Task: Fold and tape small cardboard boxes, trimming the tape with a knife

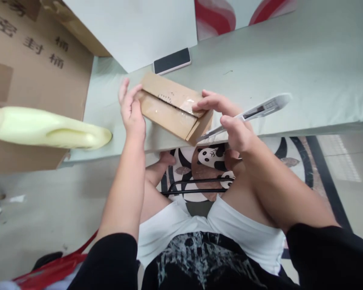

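A small brown cardboard box [169, 105] is tilted over the table's near edge, a dark seam running along its top and clear tape glinting toward its right end. My left hand [133, 108] grips the left end, thumb and fingers against it. A utility knife [264, 106] with a pale handle is held in my right hand [234, 121], its blade pointing down-left by the box's right end. Fingertips of that same hand rest on the box top. Whether the blade touches the cardboard I cannot tell.
A pale green cloth covers the table [305, 72]. A phone [172, 61] lies behind the box, beside a large white box [139, 28]. To the left are a pale yellow bottle [48, 128] and a big printed carton [33, 84]. A black metal bar [196, 181] crosses below.
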A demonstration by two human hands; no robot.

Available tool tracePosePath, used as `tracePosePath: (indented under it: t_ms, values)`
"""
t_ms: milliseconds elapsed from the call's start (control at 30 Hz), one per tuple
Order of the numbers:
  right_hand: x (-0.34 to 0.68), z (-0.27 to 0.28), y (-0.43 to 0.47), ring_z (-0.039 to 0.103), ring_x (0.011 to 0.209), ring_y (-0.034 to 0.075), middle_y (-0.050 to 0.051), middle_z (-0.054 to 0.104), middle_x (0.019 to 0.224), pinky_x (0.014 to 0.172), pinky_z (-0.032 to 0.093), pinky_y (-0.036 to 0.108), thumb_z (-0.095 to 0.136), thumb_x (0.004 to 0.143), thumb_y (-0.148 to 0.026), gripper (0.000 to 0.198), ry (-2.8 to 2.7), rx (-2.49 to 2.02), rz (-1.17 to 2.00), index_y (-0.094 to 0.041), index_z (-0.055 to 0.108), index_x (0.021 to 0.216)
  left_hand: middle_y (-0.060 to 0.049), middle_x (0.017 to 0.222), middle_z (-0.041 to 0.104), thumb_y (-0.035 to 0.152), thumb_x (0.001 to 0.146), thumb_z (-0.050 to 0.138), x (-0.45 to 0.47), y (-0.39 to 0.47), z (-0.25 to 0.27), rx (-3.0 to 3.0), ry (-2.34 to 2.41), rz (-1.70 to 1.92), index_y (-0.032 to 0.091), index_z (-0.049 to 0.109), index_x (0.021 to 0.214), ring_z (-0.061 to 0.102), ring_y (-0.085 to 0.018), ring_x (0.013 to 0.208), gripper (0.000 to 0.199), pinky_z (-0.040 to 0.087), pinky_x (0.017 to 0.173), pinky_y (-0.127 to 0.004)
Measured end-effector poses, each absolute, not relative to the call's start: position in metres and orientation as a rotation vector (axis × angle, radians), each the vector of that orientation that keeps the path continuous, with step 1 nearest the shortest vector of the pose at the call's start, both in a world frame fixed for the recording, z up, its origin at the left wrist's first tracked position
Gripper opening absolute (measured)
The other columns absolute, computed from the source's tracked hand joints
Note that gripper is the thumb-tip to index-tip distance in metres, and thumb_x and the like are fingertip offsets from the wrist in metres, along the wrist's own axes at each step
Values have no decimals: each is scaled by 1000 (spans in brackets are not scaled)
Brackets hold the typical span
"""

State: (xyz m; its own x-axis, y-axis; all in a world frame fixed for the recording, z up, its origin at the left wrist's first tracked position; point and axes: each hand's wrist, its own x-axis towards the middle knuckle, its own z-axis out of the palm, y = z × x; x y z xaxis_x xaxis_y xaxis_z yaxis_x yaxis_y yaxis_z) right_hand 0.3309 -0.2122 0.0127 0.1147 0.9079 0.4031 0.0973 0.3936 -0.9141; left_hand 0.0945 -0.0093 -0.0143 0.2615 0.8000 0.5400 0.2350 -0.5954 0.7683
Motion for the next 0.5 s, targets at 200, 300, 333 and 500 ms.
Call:
tracePosePath:
  t_ms: [200,300,333,500]
  values:
    - [333,16,-221,48,145,35,6,76,110,131,29,54,49,86,-75,50,-1348,-1081,723,-32,72,97,-6,140,61,48,89,72,90,-30,-5,1968,1022,1180,24,73,101,48,-25,145,28,30,127,-51]
    - [334,13,-223,47,146,36,7,76,107,128,33,57,45,88,-76,53,-1297,-1092,692,-30,71,92,-8,140,60,52,84,75,92,-42,-3,1960,1019,1159,22,75,104,47,-27,145,36,31,126,-51]
    - [335,12,-224,48,144,36,7,76,105,127,34,58,43,89,-76,54,-1274,-1090,690,-29,71,91,-8,140,59,53,86,73,93,-43,-3,1952,1019,1159,20,74,105,46,-27,146,38,31,126,-51]
    - [338,10,-222,55,137,32,6,76,108,122,39,52,41,89,-74,52,-1226,-1081,774,-28,64,94,-9,137,59,54,96,54,99,-43,-9,1885,1011,1187,14,73,99,39,-25,150,44,30,121,-54]
